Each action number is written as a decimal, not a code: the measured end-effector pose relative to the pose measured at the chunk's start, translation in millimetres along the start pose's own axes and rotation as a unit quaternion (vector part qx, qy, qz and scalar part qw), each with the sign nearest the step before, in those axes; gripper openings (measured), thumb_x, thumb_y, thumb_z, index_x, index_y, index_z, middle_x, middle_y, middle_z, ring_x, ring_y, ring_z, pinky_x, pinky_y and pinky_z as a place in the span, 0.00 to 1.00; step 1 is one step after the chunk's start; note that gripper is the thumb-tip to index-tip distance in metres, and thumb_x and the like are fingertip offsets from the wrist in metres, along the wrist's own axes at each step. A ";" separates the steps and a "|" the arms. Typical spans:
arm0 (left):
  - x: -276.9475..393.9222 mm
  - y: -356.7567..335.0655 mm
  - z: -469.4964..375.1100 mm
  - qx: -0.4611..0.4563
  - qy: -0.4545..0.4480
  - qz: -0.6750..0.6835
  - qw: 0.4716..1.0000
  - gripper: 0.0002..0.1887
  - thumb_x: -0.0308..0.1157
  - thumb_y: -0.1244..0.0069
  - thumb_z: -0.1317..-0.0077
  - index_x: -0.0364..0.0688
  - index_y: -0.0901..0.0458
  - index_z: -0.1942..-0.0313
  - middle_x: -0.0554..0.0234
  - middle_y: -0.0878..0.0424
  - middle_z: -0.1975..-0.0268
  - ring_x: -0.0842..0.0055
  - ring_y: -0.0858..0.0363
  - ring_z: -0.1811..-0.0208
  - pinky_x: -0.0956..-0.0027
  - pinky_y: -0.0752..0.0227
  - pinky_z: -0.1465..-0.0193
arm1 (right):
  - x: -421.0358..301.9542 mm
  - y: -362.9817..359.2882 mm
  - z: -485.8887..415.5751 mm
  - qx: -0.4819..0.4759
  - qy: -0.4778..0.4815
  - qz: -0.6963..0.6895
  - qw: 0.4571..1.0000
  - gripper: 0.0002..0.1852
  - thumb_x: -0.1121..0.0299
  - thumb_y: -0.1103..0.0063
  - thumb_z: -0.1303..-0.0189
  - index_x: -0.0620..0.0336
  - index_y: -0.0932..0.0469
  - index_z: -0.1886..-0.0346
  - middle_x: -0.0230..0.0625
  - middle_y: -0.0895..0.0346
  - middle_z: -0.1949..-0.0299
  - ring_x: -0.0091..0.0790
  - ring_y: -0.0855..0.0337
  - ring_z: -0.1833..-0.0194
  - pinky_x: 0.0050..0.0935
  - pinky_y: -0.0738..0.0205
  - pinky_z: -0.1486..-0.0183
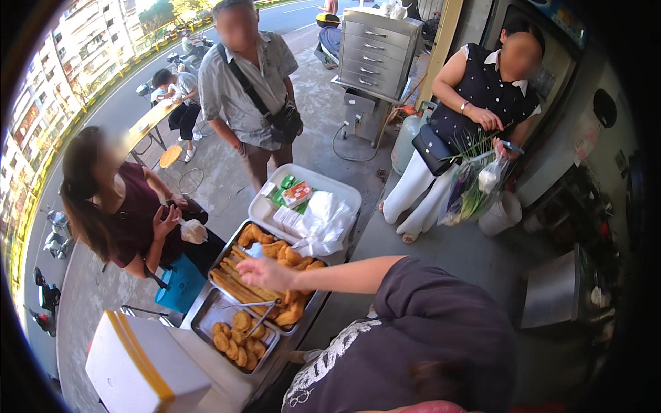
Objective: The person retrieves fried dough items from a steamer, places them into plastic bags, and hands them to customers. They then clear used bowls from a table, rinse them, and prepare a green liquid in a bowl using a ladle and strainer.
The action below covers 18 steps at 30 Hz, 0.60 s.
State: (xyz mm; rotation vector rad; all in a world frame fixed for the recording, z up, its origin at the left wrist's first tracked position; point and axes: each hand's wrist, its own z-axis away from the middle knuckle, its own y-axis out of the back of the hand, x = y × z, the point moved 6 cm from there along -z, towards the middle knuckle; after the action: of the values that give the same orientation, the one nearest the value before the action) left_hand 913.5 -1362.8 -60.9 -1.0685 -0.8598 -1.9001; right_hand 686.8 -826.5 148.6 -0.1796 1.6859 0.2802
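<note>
My right hand hovers over a metal tray of fried food, fingers loosely bent. It is blurred, and I see nothing in it. Below it are long fried dough sticks; other golden fried pieces fill the tray's right side. Metal tongs lie spread across the edge between this tray and a second metal tray, which holds several round fried cakes. Beyond the food stands a white plastic tub with small boxes and clear plastic bags. My left hand is out of view.
A foam box with yellow tape stands at lower left. Across the trays, one person holds a small bag; another stands behind the tub. At right, a person carries vegetables. A steel drawer cabinet and gas cylinder stand behind.
</note>
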 end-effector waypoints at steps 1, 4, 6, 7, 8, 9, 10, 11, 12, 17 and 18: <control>-4.7 -9.7 12.2 0.014 0.008 0.008 1.000 0.24 0.45 0.51 0.36 0.41 0.33 0.45 0.55 0.27 0.49 0.64 0.28 0.53 0.62 0.32 0.58 | -6.5 55.8 14.4 0.020 0.013 0.011 1.000 0.18 0.67 0.46 0.37 0.66 0.29 0.46 0.38 0.21 0.61 0.27 0.20 0.61 0.27 0.25 0.56; -21.0 -0.2 44.7 0.073 0.041 0.038 0.996 0.23 0.48 0.52 0.37 0.43 0.31 0.48 0.57 0.26 0.51 0.64 0.28 0.57 0.62 0.30 0.64 | -23.2 188.4 37.9 0.094 0.011 -0.085 0.992 0.19 0.74 0.47 0.43 0.64 0.27 0.47 0.36 0.21 0.62 0.24 0.19 0.63 0.22 0.26 0.64; -29.2 21.3 66.4 0.150 0.063 0.036 0.986 0.23 0.51 0.52 0.37 0.44 0.30 0.50 0.58 0.25 0.53 0.64 0.27 0.60 0.63 0.29 0.68 | -37.4 264.9 65.0 0.143 -0.018 -0.001 0.990 0.17 0.74 0.48 0.43 0.65 0.27 0.48 0.37 0.20 0.60 0.23 0.20 0.64 0.20 0.28 0.69; -29.9 21.2 73.6 0.133 0.077 0.078 0.985 0.22 0.52 0.52 0.37 0.45 0.29 0.51 0.59 0.24 0.54 0.64 0.27 0.61 0.63 0.28 0.70 | -46.7 293.9 73.2 0.157 -0.017 0.040 0.987 0.15 0.72 0.48 0.39 0.64 0.27 0.49 0.34 0.20 0.62 0.22 0.20 0.68 0.18 0.29 0.70; -34.9 28.4 85.0 0.177 0.120 0.086 0.973 0.22 0.53 0.52 0.37 0.46 0.28 0.52 0.59 0.24 0.55 0.64 0.26 0.62 0.63 0.27 0.73 | -49.7 318.4 78.8 0.175 -0.041 0.030 0.983 0.13 0.71 0.48 0.38 0.63 0.26 0.51 0.34 0.20 0.62 0.21 0.21 0.69 0.17 0.29 0.70; -30.4 29.7 91.4 0.188 0.105 0.120 0.969 0.22 0.53 0.52 0.37 0.46 0.29 0.52 0.59 0.25 0.55 0.64 0.27 0.63 0.65 0.28 0.73 | -53.1 339.3 83.7 0.187 -0.037 0.014 0.982 0.12 0.70 0.49 0.37 0.63 0.25 0.52 0.33 0.19 0.63 0.21 0.21 0.71 0.17 0.29 0.71; -27.7 28.5 97.7 0.216 0.114 0.147 0.958 0.22 0.53 0.52 0.37 0.46 0.29 0.52 0.58 0.25 0.55 0.65 0.27 0.65 0.66 0.28 0.74 | -53.9 356.3 84.3 0.177 -0.040 0.017 0.983 0.11 0.70 0.49 0.37 0.63 0.25 0.53 0.33 0.20 0.64 0.20 0.21 0.71 0.17 0.29 0.71; -27.3 18.6 102.1 0.239 0.137 0.176 0.945 0.22 0.53 0.52 0.37 0.46 0.30 0.53 0.58 0.26 0.55 0.65 0.27 0.66 0.67 0.29 0.75 | -53.9 373.3 80.5 0.170 -0.039 0.020 0.984 0.10 0.71 0.49 0.37 0.62 0.25 0.54 0.33 0.20 0.64 0.20 0.21 0.71 0.18 0.29 0.71; -26.2 15.6 109.4 0.230 0.160 0.197 0.939 0.22 0.52 0.52 0.37 0.48 0.31 0.50 0.57 0.26 0.52 0.64 0.27 0.66 0.66 0.28 0.74 | -47.9 387.6 77.5 0.179 -0.057 0.026 0.982 0.09 0.71 0.49 0.37 0.62 0.24 0.55 0.33 0.20 0.65 0.20 0.21 0.71 0.18 0.29 0.71; -66.3 -50.9 158.1 0.211 -0.009 0.127 0.969 0.22 0.47 0.54 0.36 0.44 0.32 0.48 0.56 0.26 0.55 0.64 0.27 0.68 0.65 0.27 0.72 | -11.4 467.1 53.4 0.149 -0.095 0.091 0.980 0.11 0.70 0.50 0.38 0.63 0.24 0.55 0.33 0.21 0.67 0.23 0.21 0.72 0.21 0.28 0.71; -81.9 -70.8 167.3 0.208 -0.010 0.119 0.971 0.22 0.46 0.54 0.36 0.44 0.32 0.48 0.56 0.26 0.56 0.64 0.27 0.69 0.66 0.28 0.72 | -6.4 489.2 45.6 0.149 -0.097 0.111 0.978 0.11 0.70 0.49 0.38 0.63 0.24 0.55 0.33 0.21 0.68 0.23 0.21 0.72 0.21 0.28 0.71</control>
State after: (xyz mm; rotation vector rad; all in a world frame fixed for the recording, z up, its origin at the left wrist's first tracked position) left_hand 941.6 -1166.1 -76.5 -0.8881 -1.0348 -1.4304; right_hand 594.5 -345.6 188.8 0.2539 1.5324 0.2000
